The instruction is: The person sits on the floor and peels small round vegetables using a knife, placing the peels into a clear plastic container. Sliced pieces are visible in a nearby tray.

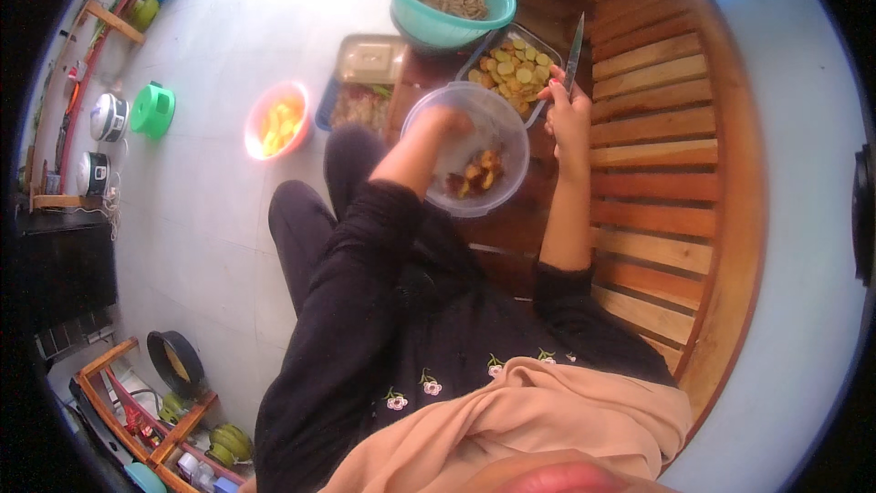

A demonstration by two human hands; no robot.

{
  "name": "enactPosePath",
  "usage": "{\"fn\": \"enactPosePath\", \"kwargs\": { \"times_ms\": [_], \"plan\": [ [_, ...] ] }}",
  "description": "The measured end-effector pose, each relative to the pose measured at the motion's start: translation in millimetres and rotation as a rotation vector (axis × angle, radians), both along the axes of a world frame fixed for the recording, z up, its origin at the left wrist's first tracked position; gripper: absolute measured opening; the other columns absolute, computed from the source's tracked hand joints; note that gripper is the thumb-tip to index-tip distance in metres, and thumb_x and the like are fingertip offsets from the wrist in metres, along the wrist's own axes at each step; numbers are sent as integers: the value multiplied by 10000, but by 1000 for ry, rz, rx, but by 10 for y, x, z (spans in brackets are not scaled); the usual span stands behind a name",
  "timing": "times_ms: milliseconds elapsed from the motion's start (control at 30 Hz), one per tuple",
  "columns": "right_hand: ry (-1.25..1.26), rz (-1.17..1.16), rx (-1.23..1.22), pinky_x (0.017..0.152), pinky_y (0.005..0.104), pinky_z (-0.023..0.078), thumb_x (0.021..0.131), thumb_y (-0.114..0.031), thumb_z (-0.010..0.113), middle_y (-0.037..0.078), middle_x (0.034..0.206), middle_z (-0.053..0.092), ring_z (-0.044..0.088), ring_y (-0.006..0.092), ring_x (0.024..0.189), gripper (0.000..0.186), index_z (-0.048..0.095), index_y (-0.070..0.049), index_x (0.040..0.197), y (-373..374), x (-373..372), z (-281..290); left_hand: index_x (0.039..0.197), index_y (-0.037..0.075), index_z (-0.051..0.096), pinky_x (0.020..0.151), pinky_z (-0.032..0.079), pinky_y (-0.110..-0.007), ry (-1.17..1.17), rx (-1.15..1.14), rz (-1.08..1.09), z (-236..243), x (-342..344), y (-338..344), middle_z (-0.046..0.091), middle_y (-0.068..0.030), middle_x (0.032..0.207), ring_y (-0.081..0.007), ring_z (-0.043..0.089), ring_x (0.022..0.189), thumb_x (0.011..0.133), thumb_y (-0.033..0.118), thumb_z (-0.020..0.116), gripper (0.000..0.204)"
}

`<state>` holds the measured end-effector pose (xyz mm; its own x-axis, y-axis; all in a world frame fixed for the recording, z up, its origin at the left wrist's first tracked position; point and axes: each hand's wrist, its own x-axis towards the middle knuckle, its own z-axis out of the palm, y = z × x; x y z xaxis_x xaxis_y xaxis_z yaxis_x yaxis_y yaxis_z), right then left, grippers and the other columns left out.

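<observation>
My right hand (pixel 568 114) is closed round the handle of a knife (pixel 576 50), its blade pointing up and away from me. My left hand (pixel 447 123) reaches into a translucent plastic bowl (pixel 511 178), and its fingers are blurred there, so I cannot make out whether they hold anything. Brown and yellow peelings or chunks (pixel 479 173) lie in the near part of this bowl. Just beyond it, close to the knife hand, sits a rectangular tray (pixel 467 68) of round yellow slices (pixel 516 71), which look like potato.
A teal colander (pixel 406 18) with greyish strips stands at the far end. Left of the bowl are a lidded container (pixel 372 59) and a pink bowl (pixel 251 137) of yellow pieces on the floor. A slatted wooden backrest (pixel 657 155) runs along my right. A green stool (pixel 152 111) stands far left.
</observation>
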<state>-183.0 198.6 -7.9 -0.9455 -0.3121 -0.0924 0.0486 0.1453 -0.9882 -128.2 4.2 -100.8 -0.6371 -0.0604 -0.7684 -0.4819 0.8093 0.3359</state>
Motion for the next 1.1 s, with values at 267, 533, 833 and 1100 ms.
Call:
{"fn": "enactPosePath", "kwargs": {
  "times_ms": [267,533,833,1100],
  "plan": [
    [-264,297,-174,411,189,328,1029,-252,362,33,792,582,413,46,506,473,398,-53,1455,227,946,152,1224,79,655,885,526,-428,73,244,91,67,76,-62,644,-159,1238,-298,634,1097,859,360,659,460],
    [-362,244,-280,362,196,328,1039,-241,362,45,753,585,416,48,461,432,427,-66,1428,234,971,103,1241,86,646,882,530,-416,105,370,169,67,97,-27,632,-164,1257,-302,638,1087,842,368,683,490],
    [-342,240,-228,359,177,287,1042,-234,346,47,750,582,393,32,461,386,492,-13,1323,221,958,122,1302,97,602,883,536,-426,50,441,242,185,145,33,591,-154,1321,-294,629,1099,817,399,727,586],
    [-351,216,-233,352,173,274,1040,-233,368,41,731,568,373,29,449,363,507,-21,1298,225,956,114,1282,97,619,837,549,-418,-278,389,-84,459,291,42,651,-137,1218,-291,644,1032,785,338,781,576]
  ]
}}
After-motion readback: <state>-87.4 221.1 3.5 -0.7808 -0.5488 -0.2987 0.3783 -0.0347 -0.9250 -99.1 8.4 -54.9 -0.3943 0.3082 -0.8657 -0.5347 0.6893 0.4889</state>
